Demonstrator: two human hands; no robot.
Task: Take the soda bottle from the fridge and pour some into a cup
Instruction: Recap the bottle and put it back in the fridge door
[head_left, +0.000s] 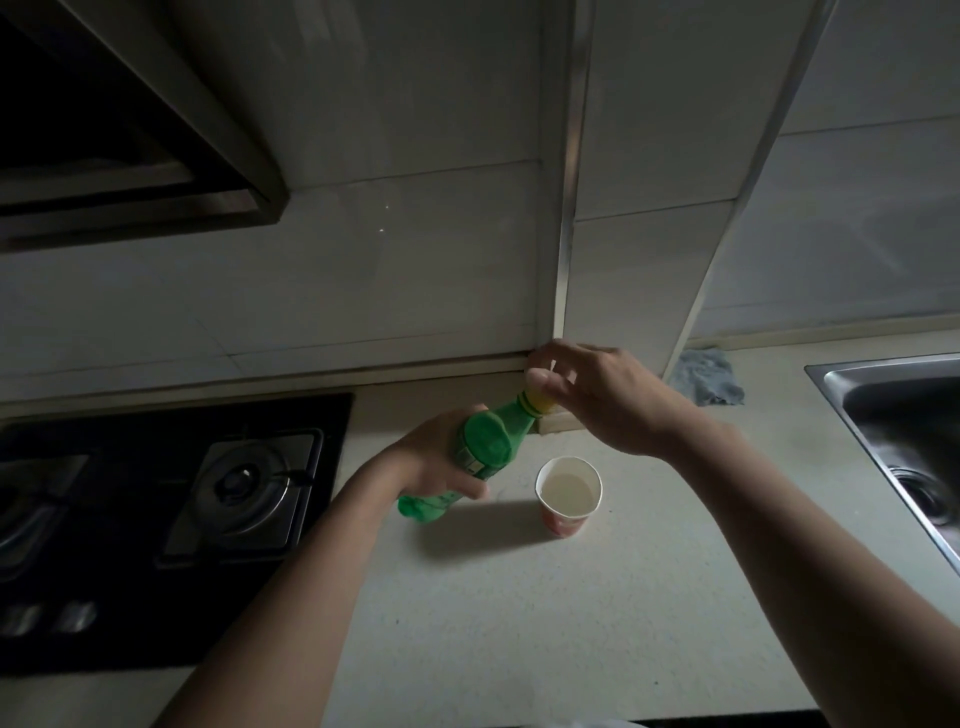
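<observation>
The cup (568, 493) stands on the table (519, 613), liquid in it; the soda bottle (480, 452) is held tilted above the table just left of the cup, its neck toward the wall; the left hand (441, 462) wraps its body; the right hand (592, 395) is at its cap (540, 402), fingers (545, 384) touching it; the stove (156, 514) lies to the left; the sink (904, 441) to the right; a cloth (706, 376) lies behind, near the wall; a hood (130, 130) hangs above the stove.
</observation>
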